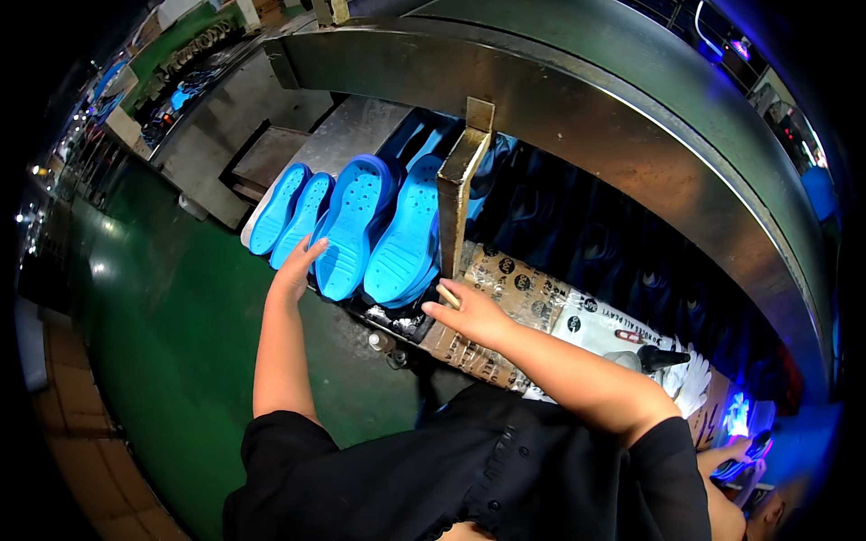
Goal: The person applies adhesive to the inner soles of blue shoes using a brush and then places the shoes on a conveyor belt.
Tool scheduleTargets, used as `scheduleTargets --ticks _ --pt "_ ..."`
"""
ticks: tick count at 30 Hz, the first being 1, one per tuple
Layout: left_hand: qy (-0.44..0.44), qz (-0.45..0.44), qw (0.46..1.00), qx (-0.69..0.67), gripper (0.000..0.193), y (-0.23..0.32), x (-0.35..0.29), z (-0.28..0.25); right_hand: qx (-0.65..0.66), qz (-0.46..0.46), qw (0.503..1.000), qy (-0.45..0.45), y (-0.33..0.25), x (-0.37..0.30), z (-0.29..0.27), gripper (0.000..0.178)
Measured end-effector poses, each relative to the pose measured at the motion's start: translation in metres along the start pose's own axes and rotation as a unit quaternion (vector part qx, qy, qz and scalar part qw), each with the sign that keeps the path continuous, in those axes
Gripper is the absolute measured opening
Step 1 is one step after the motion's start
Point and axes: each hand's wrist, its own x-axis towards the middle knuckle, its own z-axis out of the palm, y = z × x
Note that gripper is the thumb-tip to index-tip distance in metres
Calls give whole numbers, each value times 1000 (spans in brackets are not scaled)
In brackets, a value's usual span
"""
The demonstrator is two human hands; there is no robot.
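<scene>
Bright blue shoe soles with small round holes stand in front of me, toes pointing away. My left hand (pixel 298 269) is at the left edge of a large blue sole (pixel 347 230), its fingers closed against that edge and partly hidden. Beside it leans another large sole (pixel 403 236), with more blue layers under it. My right hand (pixel 473 313) is just right of that sole's near end, apart from it. Between its thumb and fingers is a short pale stick (pixel 448 296); its other end is hidden.
Smaller blue soles (pixel 280 209) lie to the left. A metal post (pixel 460 198) rises between soles and a taped brown surface (pixel 514 279). Farther right are a black nozzle (pixel 663 359) and a white glove (pixel 693 383). Another person's hand (pixel 722 455) works near purple light.
</scene>
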Motion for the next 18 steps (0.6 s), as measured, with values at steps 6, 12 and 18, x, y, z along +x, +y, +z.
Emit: scheduleTargets --ticks 6,12,18 --pt "-130 14 990 -52 87 8 42 -3 127 147 980 -50 -9 32 23 84" --pt "-166 -32 984 -52 81 10 67 -4 221 224 949 -18 -27 40 35 79" --pt "-203 46 973 -104 79 -13 13 3 175 140 974 -37 27 40 35 91"
